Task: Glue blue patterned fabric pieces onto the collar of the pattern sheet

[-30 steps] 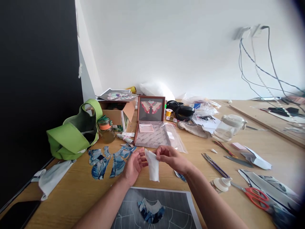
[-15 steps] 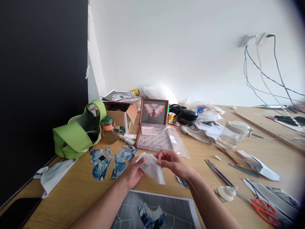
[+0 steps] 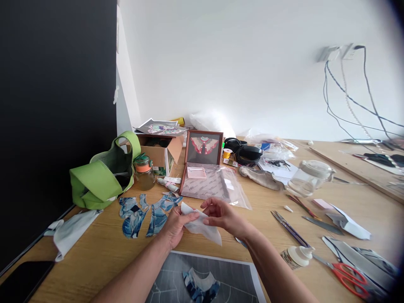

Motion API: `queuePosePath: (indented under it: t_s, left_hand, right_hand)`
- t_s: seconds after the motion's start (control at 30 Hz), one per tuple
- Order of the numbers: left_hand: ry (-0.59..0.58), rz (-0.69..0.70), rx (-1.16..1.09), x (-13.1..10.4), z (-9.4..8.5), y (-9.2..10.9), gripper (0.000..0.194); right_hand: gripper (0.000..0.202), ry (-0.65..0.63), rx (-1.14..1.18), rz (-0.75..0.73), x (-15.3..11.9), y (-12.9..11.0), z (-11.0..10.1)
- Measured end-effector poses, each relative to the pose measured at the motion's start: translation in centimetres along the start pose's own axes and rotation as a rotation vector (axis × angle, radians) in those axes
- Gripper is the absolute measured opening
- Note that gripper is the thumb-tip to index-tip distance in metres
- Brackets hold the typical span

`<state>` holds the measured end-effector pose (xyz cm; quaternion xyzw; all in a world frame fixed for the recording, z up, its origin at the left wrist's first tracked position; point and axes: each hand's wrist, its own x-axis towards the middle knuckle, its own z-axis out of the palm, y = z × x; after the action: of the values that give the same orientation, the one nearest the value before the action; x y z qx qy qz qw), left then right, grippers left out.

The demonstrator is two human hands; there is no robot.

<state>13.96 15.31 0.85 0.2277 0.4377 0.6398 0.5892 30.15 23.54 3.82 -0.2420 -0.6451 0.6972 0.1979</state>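
Note:
A thin white piece of cloth or paper (image 3: 205, 232) hangs in front of me, folded over at its upper left. My left hand (image 3: 177, 224) pinches that end, with the thumb lying on top. At its upper edge is my right hand (image 3: 223, 215), thumb and curled fingers apart, the thumb tip against or just over the white piece. Below both hands lies a grey printed sheet (image 3: 233, 269) with pale lines, a curved blue patterned piece (image 3: 202, 289) on it. Several cut blue-and-white pieces (image 3: 134, 221) lie left of my hands. One more peeks out beneath my right wrist.
Behind stands an open brown frame (image 3: 186, 147) with a winged collar design. A green bag (image 3: 94, 181), a lidded jar (image 3: 144, 174) and a cardboard box (image 3: 158, 151) are left. Rightward lie a glass jug (image 3: 307, 179), tweezers (image 3: 290, 229), a glue bottle (image 3: 298, 256) and red-handled scissors (image 3: 350, 275).
My right hand's pinch has opened and its fingers have spread a little. The white piece has tilted and folded more over my left fingers, and my left thumb now presses it flatter.

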Motion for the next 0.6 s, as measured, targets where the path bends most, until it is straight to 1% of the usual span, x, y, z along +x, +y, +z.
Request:
queuePosePath:
  t_s: [0.17,0.3,0.43,0.53,0.6]
  left_hand:
    - [0.025,0.036,0.035,0.28,-0.07,0.05,0.038]
    - [0.023,0.071,0.063,0.45,-0.26,-0.05,0.035]
    - [0.011,0.071,0.079,0.51,-0.34,-0.17,0.035]
    - [-0.004,0.049,0.081,0.50,-0.23,-0.13,0.040]
    - [-0.016,0.031,0.070,0.44,-0.17,-0.07,0.048]
  right_hand:
    - [0.049,0.035,-0.075,-0.024,0.59,0.89,0.18]
    - [0.045,0.041,-0.105,-0.023,0.58,0.87,0.20]
    - [0.045,0.050,-0.113,-0.001,0.54,0.84,0.05]
    - [0.043,0.067,-0.143,-0.004,0.55,0.80,-0.09]
    - [0.041,0.092,-0.177,-0.018,0.57,0.76,-0.15]
